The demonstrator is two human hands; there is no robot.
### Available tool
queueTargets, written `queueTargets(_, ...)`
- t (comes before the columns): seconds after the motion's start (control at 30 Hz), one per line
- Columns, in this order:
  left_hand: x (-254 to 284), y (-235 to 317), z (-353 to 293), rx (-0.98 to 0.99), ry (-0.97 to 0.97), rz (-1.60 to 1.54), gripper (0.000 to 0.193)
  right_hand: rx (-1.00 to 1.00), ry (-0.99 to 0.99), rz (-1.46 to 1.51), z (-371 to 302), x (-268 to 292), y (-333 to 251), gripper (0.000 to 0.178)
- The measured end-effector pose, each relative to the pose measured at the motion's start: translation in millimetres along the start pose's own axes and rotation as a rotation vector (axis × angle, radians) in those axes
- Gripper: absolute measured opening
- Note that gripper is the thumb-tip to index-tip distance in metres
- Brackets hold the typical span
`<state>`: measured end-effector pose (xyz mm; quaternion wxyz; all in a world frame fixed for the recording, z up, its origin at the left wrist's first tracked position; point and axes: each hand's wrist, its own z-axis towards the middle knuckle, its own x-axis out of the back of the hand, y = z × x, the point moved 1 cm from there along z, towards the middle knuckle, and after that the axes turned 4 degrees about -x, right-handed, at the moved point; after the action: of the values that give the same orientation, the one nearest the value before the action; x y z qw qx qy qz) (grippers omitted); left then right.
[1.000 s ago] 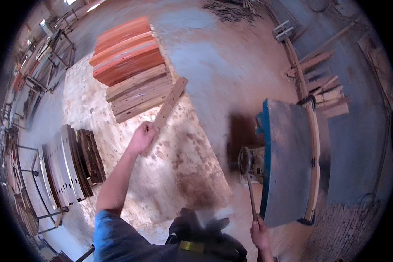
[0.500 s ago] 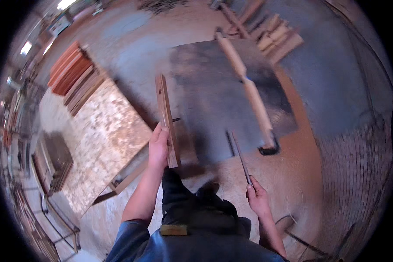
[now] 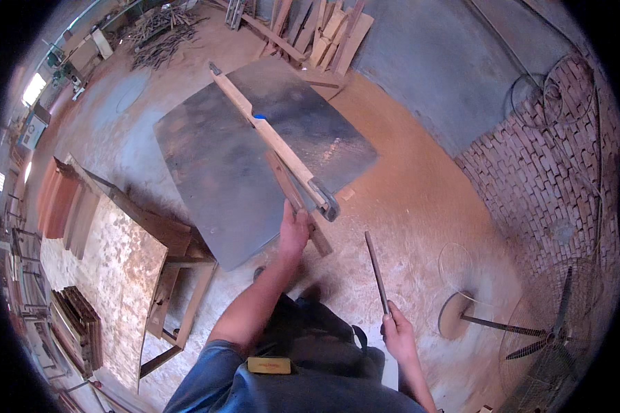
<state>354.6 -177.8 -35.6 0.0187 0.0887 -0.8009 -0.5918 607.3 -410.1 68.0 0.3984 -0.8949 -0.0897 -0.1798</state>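
My left hand (image 3: 295,230) is closed around a narrow brown wooden strip (image 3: 319,241), held slanting over the near edge of the dark tabletop. The strip's far end comes close to a long pale wooden bar (image 3: 280,144) with dark fittings at both ends and a blue spot midway. That bar lies diagonally across the dark-topped table (image 3: 213,179); whether strip and bar touch, I cannot tell. Lower right, my right hand (image 3: 398,330) grips the near end of a slim, straight dark rod (image 3: 376,272), whose exact kind is unclear. The rod points up and away over the floor.
At left stands a worn wooden table (image 3: 117,234) with reddish boards (image 3: 58,199) and a dark stack of wood pieces (image 3: 77,327). A pedestal fan (image 3: 551,337) is at lower right, beside a brick wall (image 3: 530,165). Planks (image 3: 331,38) lean at the back.
My view has turned rightward, bringing the fan into sight. My left hand has carried the wooden strip right, from the dark table's left side to beside the pale bar. Both hands keep their grip.
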Motion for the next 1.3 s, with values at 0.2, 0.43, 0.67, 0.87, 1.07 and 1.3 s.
queueTargets(0.2, 1.8, 11.5, 65.5, 0.037, 0.023, 0.71, 0.055, 0.018, -0.075, 0.007, -2.0, 4.8, 0.8, 0.046)
queueTargets(0.43, 14.0, 18.2, 85.6, -0.086, -0.015, 0.936, 0.033, 0.126, -0.169, -0.182, 34.6, -5.1, -7.0, 0.046)
queueTargets(0.67, 7.2, 29.0, 80.4, 0.065, 0.044, 0.713, 0.027, 0.13, -0.201, -0.241, 55.8, -17.9, -32.1, 0.045)
queueTargets(0.87, 19.2, 40.3, 102.2, 0.035, 0.03, 0.693, 0.027, 0.15, -0.206, -0.347, 69.2, -34.6, -56.4, 0.044)
queueTargets(1.07, 48.6, 53.6, 144.0, -0.014, 0.016, 0.802, 0.027, 0.145, -0.231, -0.396, 86.4, -57.9, -109.1, 0.044)
queueTargets(1.3, 65.5, 57.5, 174.1, -0.101, 0.054, 0.844, 0.026, 0.171, -0.201, -0.429, 102.7, -77.3, -129.3, 0.044)
